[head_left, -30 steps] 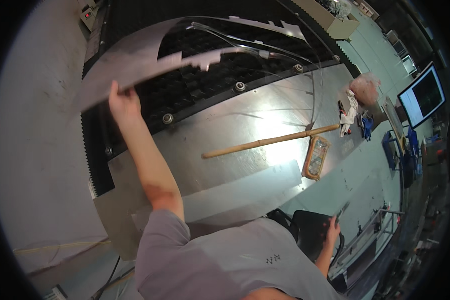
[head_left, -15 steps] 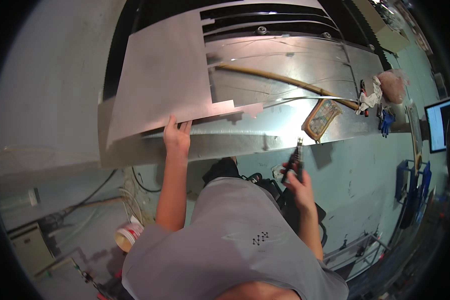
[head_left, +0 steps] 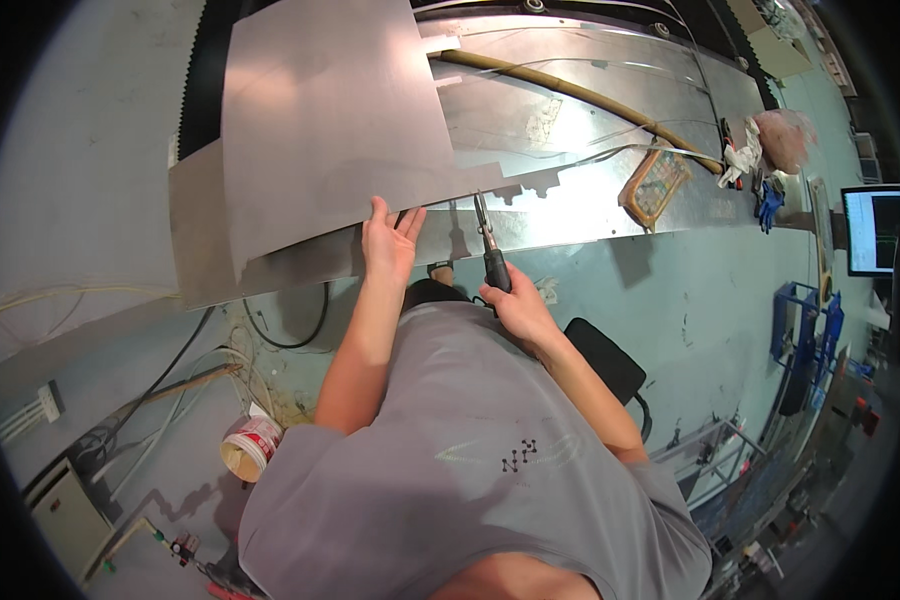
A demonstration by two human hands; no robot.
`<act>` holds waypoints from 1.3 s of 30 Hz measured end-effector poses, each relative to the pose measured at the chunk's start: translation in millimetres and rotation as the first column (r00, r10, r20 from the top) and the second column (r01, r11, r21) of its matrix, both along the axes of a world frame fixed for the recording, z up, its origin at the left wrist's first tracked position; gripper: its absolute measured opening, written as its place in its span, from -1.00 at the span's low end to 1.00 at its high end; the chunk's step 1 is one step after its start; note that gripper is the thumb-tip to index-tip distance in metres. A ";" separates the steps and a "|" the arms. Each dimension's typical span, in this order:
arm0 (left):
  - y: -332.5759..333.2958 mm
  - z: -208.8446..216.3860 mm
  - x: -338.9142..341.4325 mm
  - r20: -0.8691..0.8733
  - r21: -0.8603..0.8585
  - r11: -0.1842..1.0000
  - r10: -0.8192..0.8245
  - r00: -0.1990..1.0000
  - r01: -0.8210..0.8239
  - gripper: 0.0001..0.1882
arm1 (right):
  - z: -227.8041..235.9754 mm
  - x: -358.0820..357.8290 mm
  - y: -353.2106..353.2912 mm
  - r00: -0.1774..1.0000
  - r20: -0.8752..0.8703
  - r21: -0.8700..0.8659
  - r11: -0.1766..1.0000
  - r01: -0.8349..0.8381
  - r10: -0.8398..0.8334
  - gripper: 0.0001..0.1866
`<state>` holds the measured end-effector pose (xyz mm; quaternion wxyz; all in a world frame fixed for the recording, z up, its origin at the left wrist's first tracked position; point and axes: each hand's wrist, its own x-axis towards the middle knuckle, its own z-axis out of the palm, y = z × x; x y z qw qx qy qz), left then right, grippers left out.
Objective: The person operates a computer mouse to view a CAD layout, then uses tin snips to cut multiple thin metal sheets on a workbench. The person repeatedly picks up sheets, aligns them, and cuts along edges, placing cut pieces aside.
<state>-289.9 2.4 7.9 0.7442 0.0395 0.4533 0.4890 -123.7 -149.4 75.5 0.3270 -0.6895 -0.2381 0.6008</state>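
Note:
A large flat metal sheet (head_left: 335, 130) extends over the metal-topped bench, its near edge raised. My left hand (head_left: 390, 245) is at that near edge with thumb and fingers around it, holding it up. From the sheet's near right corner a thin metal strip (head_left: 580, 160) runs to the right. My right hand (head_left: 520, 305) is wrapped around the black handles of a pair of pliers (head_left: 486, 230). The pliers' jaws point away from me and reach the sheet's near edge by the strip; whether they have bitten on it I cannot tell.
A long wooden stick (head_left: 570, 93) lies across the metal bench top (head_left: 570, 215). To the right are a framed handheld device (head_left: 656, 187), a white rag (head_left: 740, 160) and blue-handled tools (head_left: 770, 203). A white bucket (head_left: 250, 447) stands on the floor at left, a monitor (head_left: 870, 230) at far right.
My right hand has brought the pliers leftward from beside the framed device up to the sheet's edge. The view has shifted, and my left hand stays on the sheet.

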 end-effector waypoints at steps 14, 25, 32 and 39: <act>-7.2 -21.6 -5.3 0.325 -0.074 0.983 -0.134 0.936 0.166 -0.70 | 0.4 -16.8 35.9 0.998 -0.007 -0.180 0.981 0.067 -0.069 -0.42; -4.3 -41.6 30.4 0.190 -0.124 0.968 -0.191 0.963 0.217 -0.85 | -5.4 -16.8 39.1 1.000 0.005 -0.253 0.967 0.013 -0.012 -0.41; -2.4 -23.2 44.9 0.000 -0.101 0.978 -0.185 0.983 0.185 -0.80 | -9.3 -18.6 37.7 0.999 0.044 -0.229 0.973 0.017 -0.007 -0.54; 0.6 -18.8 42.4 0.010 -0.084 0.973 -0.213 0.977 0.213 -0.78 | -11.3 -21.0 34.9 0.989 -0.101 -0.188 0.978 0.088 -0.109 -0.55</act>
